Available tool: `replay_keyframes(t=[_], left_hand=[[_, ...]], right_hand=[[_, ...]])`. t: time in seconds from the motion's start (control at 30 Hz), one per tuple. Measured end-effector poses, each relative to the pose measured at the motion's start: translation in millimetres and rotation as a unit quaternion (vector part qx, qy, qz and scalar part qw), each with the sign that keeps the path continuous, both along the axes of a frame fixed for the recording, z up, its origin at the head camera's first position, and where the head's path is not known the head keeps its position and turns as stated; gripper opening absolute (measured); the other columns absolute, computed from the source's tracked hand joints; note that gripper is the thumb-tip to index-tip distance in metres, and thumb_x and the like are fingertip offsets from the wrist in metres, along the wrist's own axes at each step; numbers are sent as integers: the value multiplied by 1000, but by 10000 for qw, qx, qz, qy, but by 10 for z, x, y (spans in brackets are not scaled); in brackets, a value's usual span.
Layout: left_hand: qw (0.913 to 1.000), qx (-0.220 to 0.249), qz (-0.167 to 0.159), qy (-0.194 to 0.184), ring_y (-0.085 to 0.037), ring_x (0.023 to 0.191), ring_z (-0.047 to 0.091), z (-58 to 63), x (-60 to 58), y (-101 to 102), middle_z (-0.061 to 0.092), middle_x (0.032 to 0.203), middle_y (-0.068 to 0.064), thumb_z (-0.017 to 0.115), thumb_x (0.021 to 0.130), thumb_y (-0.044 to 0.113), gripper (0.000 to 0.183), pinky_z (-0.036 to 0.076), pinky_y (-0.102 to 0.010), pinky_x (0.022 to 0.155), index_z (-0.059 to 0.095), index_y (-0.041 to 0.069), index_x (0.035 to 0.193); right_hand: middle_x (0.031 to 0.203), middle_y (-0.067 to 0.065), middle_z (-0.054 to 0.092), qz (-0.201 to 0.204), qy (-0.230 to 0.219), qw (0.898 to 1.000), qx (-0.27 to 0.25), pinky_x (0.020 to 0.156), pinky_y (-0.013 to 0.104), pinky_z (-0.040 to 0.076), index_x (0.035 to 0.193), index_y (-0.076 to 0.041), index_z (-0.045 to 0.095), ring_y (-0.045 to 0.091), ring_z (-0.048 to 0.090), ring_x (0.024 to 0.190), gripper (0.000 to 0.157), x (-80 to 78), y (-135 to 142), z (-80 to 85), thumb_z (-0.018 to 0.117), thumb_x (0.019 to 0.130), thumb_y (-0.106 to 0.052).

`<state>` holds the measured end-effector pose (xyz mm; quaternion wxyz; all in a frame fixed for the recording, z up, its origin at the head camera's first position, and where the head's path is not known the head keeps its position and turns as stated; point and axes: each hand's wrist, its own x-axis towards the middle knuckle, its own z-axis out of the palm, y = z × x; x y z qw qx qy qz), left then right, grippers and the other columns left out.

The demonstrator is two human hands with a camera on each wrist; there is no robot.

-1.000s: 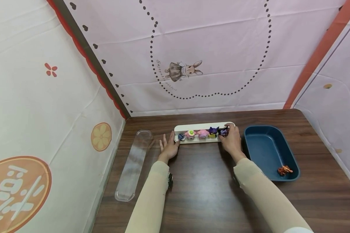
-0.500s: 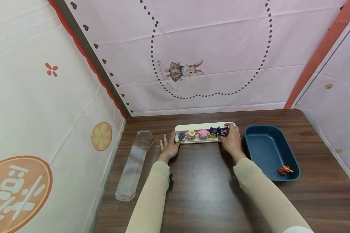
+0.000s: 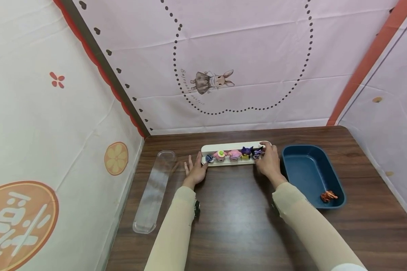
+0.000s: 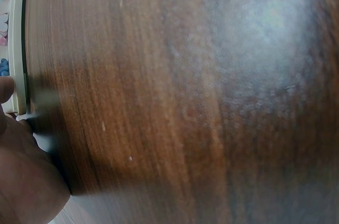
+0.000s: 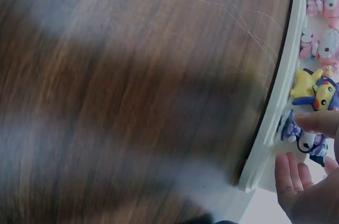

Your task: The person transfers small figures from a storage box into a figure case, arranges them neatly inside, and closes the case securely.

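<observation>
A long white tray holds a row of small figurines. From the left they are a blue one, two pink ones, a yellow one in a dark purple hat and a purple-and-black one. My right hand pinches this last figurine at the tray's right end, its thumb in front and its index finger reaching over from behind. With spread fingers, my left hand touches the tray's left end. Its thumb lies at the front rim, beside the blue figurine.
To the right stands a dark blue bin with an orange-brown figurine in its near corner. A clear plastic cover lies on the wooden table at the left. Printed cloth hangs behind and at both sides.
</observation>
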<state>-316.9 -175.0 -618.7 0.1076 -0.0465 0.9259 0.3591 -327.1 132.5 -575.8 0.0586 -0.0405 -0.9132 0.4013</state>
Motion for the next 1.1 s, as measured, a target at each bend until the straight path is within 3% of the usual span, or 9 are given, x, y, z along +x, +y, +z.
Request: replay_keyframes(t=[0.27, 0.47, 0.9, 1.1], left_hand=[[9998, 179, -3, -40, -24, 159, -27, -66, -53, -30, 7, 176, 3, 37, 110, 42, 70, -28, -51, 124, 4, 27, 169], [9999, 131, -21, -41, -23, 159, -27, -39, -31, -19, 6, 176, 5, 38, 110, 42, 69, -27, -50, 124, 4, 27, 169], [9998, -157, -101, -74, -27, 160, -24, -181, -135, -29, 4, 176, 10, 34, 109, 47, 70, -27, -52, 124, 0, 30, 168], [9999, -48, -90, -136, -21, 158, -31, -211, -154, -51, 2, 176, 11, 35, 109, 47, 70, -28, -50, 123, 1, 30, 168]], right_hand=[[139, 25, 45, 50, -84, 9999, 49, 94, 58, 50, 153, -12, 42, 41, 57, 121, 77, 79, 54, 161, 75, 84, -4], [134, 27, 49, 134, 22, 9997, 214, 95, 58, 47, 150, -7, 44, 41, 61, 116, 76, 152, 196, 289, 75, 81, -6], [122, 29, 55, 470, -212, 9931, 1054, 86, 57, 50, 140, 7, 51, 42, 57, 106, 61, 443, 657, 566, 75, 89, -15], [118, 30, 59, 624, -175, 9895, 1290, 86, 58, 50, 134, 9, 57, 43, 57, 106, 53, 581, 863, 623, 75, 90, -16]])
